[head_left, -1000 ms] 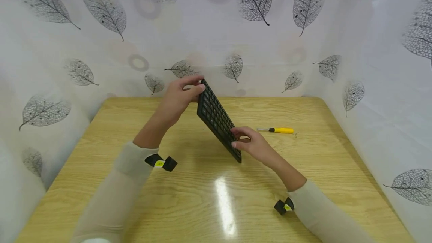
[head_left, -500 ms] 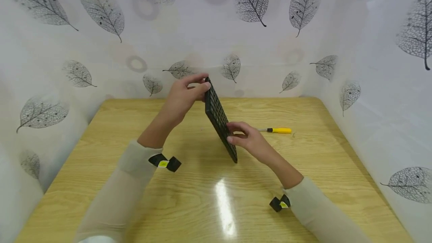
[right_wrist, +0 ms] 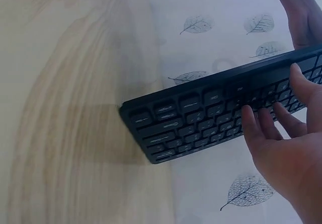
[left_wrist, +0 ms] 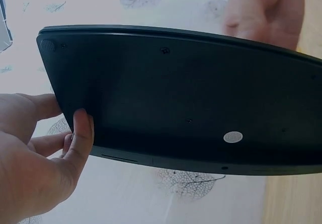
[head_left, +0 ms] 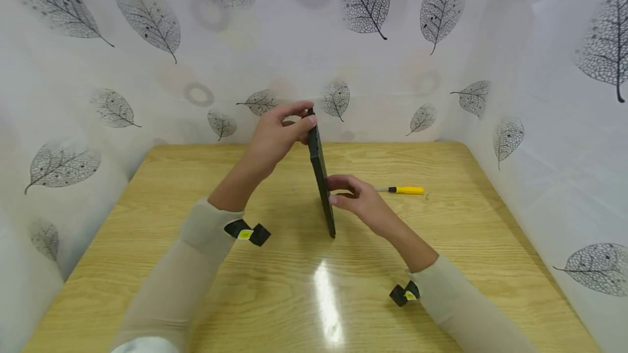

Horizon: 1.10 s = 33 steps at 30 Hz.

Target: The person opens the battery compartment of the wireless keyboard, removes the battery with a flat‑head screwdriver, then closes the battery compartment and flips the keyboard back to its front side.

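Note:
A black keyboard stands steeply on end, nearly edge-on in the head view. My left hand pinches its raised end between thumb and fingers. In the left wrist view its plain underside shows small screws, a rubber foot and an oval sticker. My right hand touches the key side lower down. The right wrist view shows its fingertips against the keys, the thumb near the long edge. The keyboard's lower end is close over the wooden table.
A screwdriver with a yellow handle lies on the table, right of the keyboard. White cloth printed with leaves hangs behind the table and along both sides. Small black cameras sit at the wrists.
My left hand has swung the keyboard's upper end to the right, bringing it from a slant to near upright. The right hand has shifted slightly left, staying at the keys.

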Each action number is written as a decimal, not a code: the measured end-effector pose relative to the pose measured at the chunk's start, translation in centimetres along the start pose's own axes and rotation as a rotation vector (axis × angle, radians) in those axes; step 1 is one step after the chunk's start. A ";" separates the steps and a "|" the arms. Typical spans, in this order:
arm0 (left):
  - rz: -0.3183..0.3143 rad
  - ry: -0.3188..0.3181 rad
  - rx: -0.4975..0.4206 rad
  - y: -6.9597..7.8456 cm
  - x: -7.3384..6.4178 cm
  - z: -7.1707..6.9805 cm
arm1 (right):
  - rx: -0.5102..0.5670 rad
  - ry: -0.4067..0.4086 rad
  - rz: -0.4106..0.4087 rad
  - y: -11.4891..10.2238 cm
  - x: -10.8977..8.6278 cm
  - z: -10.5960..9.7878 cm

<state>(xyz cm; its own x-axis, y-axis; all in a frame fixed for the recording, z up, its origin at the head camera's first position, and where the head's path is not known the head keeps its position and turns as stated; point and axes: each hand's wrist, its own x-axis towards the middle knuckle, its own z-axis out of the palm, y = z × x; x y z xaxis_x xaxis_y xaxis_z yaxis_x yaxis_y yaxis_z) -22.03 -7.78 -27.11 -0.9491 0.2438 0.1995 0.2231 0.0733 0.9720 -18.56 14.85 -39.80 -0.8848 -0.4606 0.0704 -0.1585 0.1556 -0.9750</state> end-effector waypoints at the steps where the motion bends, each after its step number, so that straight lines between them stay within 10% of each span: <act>1: 0.009 -0.002 0.008 0.0 0.0 0.1 | -0.004 0.006 -0.003 -0.2 0.0 -0.1; 33: 0.100 -0.004 0.023 -0.3 1.0 2.7 | 0.112 0.184 -0.311 -9.3 0.9 -0.6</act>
<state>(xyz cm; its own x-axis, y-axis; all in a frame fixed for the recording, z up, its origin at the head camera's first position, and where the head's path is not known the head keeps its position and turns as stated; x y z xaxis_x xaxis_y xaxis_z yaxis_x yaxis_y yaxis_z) -22.50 -4.95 -27.57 -0.9210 0.2551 0.2945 0.3216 0.0710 0.9442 -18.14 13.49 -30.53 -0.8676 -0.3044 0.3933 -0.3921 -0.0679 -0.9174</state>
